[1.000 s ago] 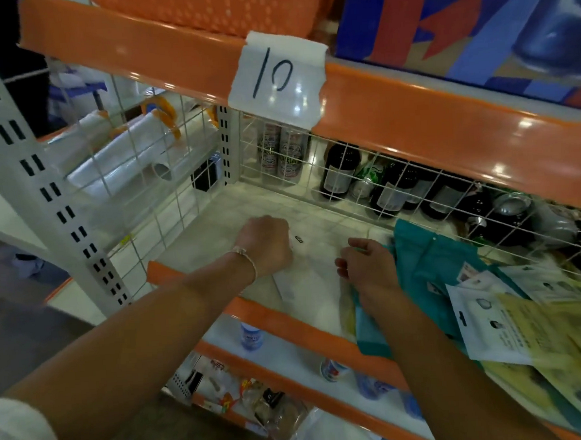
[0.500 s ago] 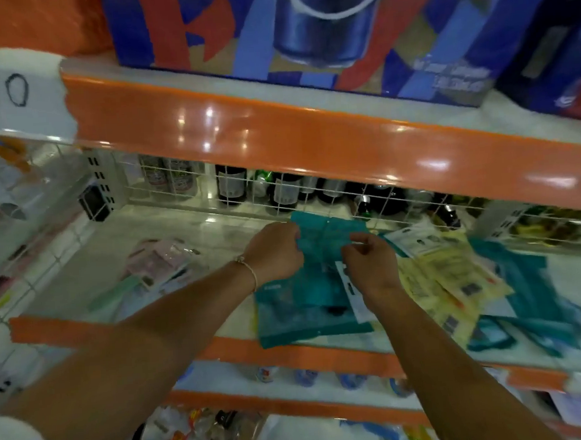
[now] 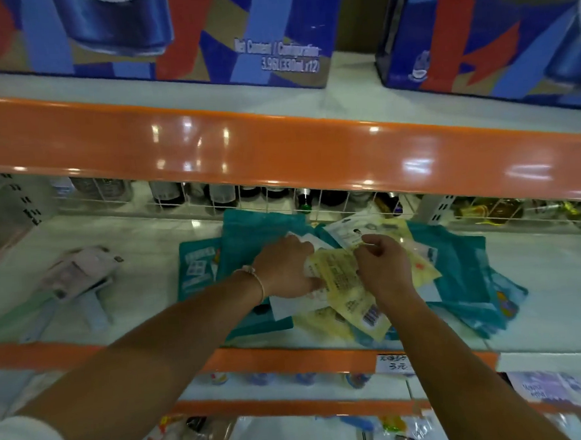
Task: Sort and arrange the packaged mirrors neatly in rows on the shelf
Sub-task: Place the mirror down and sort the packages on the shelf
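Note:
A loose heap of flat packets lies on the white shelf (image 3: 540,272): teal packets (image 3: 462,263), yellow packets (image 3: 348,291) and white ones (image 3: 287,305). My left hand (image 3: 285,271) rests on the heap, its fingers curled around the left edge of a yellow packet. My right hand (image 3: 384,268) pinches the same yellow packet from the right. A small pile of pink and pale packets (image 3: 78,277) sits apart at the shelf's left.
An orange shelf lip (image 3: 278,152) hangs low overhead, with blue and red cartons (image 3: 202,31) on top. A wire grid (image 3: 264,201) backs the shelf, dark bottles behind it. A price tag (image 3: 395,363) hangs on the front edge. More goods fill the lower shelves.
The view swung right, away from the "10" sign. Both hands shifted from the teal packets onto the yellow packet in the heap and took hold of it.

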